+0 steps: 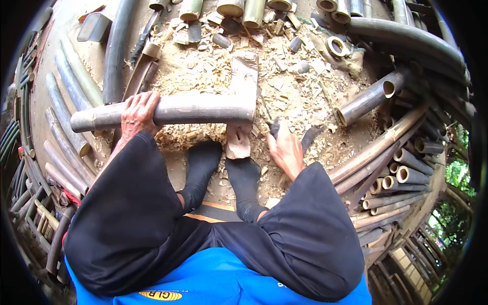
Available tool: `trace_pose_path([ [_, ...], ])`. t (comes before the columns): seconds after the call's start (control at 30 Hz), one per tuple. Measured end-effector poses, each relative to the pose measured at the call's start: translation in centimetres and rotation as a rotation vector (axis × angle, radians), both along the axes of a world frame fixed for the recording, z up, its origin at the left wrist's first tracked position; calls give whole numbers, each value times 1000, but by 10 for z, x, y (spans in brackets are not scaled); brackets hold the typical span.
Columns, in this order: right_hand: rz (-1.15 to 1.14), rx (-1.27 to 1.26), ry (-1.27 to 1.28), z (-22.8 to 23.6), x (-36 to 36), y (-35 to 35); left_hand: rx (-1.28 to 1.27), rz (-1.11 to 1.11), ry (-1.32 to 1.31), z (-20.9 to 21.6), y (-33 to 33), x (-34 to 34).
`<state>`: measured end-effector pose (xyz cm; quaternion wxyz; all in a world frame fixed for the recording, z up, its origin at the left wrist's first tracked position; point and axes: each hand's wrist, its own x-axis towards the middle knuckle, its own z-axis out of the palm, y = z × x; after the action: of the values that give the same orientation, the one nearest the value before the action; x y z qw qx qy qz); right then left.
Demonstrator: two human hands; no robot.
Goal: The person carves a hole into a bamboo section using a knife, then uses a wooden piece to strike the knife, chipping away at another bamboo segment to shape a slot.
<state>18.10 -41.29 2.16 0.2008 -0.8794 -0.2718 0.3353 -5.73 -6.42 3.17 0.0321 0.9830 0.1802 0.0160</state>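
My left hand (140, 112) is wrapped over a thick grey-brown bamboo tube (198, 110), left of its middle. The tube lies crosswise in front of my feet, its right end resting on a pale wooden block (245, 73). To the right of the block, my right hand (286, 152) is closed around the dark handle of a knife (265, 105). Its thin blade, seen nearly edge-on, points away from me and stands apart from the tube's right end. Part of the handle is hidden in my fingers.
Wood chips (300, 96) cover the ground around the block. Cut bamboo pieces (190, 9) stand along the far side. More bamboo poles (376, 147) are stacked at right, and curved lengths (66, 117) lie at left. A clear plastic container (94, 27) sits far left.
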Motion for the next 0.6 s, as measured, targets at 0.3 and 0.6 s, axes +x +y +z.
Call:
trace_pose_path([
  [0.3,-60,755,-289,73,-28,17,-83,26,115,43,-3,45],
  [0.6,-13,302,-78,49,-20,17,-167,-24,227,28,9,30],
])
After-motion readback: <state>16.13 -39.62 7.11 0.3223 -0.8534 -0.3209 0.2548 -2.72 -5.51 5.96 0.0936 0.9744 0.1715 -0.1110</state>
